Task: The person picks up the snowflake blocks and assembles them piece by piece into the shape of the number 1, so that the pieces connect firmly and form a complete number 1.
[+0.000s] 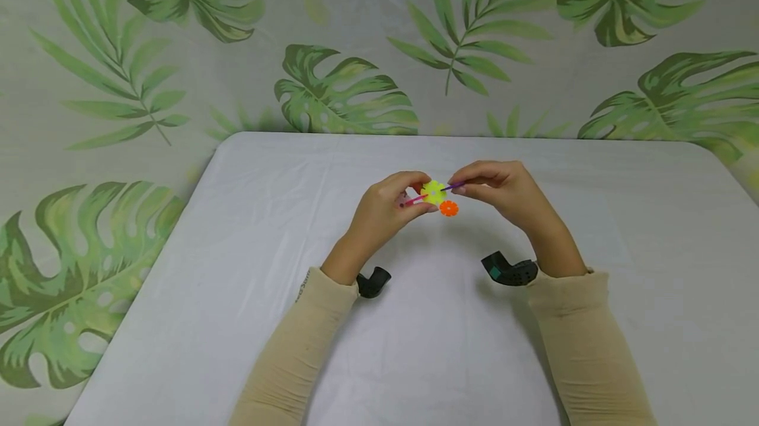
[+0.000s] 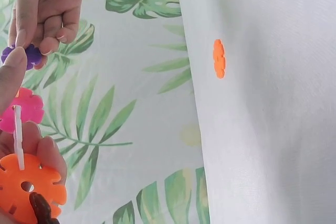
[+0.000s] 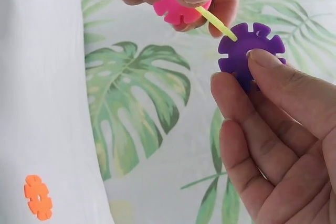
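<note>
Above the table, my left hand point(image 1: 382, 205) grips a chain of notched plastic snowflake discs, its thumb pressed on the pink disc point(image 3: 177, 4). A white disc point(image 2: 18, 137), seen edge-on, links the pink one to an orange disc point(image 2: 50, 182). A dark disc point(image 2: 41, 208) stands against the orange one. On the chain's other end is a yellow disc point(image 1: 433, 193). My right hand point(image 1: 504, 189) pinches a purple disc point(image 3: 247, 45) between thumb and fingers, its notched rim meeting the yellow disc's edge.
A loose orange disc point(image 3: 38, 199) lies on the white-covered table point(image 1: 415, 347) below the hands. Black wrist cameras point(image 1: 510, 271) stick out at both cuffs. Behind the table hangs a leaf-patterned cloth point(image 1: 350, 11).
</note>
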{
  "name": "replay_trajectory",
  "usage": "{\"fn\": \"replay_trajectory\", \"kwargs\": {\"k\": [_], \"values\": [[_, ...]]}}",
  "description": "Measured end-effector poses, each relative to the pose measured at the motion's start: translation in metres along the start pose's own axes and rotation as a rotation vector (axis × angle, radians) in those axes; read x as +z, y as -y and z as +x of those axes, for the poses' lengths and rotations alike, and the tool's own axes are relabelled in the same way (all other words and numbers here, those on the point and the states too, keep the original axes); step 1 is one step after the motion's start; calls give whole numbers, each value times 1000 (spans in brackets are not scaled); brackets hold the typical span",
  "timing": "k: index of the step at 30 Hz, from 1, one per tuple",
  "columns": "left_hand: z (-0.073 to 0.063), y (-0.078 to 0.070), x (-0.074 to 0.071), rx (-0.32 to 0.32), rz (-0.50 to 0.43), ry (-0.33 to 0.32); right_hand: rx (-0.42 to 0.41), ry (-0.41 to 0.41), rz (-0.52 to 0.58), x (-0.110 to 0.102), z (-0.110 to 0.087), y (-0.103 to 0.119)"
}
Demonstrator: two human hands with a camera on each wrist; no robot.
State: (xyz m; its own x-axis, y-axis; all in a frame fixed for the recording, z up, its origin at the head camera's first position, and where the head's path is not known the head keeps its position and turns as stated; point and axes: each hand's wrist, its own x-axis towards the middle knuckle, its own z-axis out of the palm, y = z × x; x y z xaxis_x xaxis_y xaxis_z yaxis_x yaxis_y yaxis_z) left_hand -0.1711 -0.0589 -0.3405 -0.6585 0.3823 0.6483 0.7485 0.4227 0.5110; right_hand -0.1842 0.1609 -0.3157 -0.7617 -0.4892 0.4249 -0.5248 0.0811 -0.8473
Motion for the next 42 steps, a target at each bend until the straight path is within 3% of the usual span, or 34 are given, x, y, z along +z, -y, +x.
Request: {"fn": "replay_trajectory", "kwargs": {"k": [18, 30, 42], "values": [[2, -6, -1, 19, 3, -40, -25, -87, 98, 8, 0, 5], [2, -3, -6, -40, -11, 20, -57, -55, -112, 5, 0, 7], [2, -5, -4, -24, -24, 60, 21, -53, -41, 11, 3, 2]]}}
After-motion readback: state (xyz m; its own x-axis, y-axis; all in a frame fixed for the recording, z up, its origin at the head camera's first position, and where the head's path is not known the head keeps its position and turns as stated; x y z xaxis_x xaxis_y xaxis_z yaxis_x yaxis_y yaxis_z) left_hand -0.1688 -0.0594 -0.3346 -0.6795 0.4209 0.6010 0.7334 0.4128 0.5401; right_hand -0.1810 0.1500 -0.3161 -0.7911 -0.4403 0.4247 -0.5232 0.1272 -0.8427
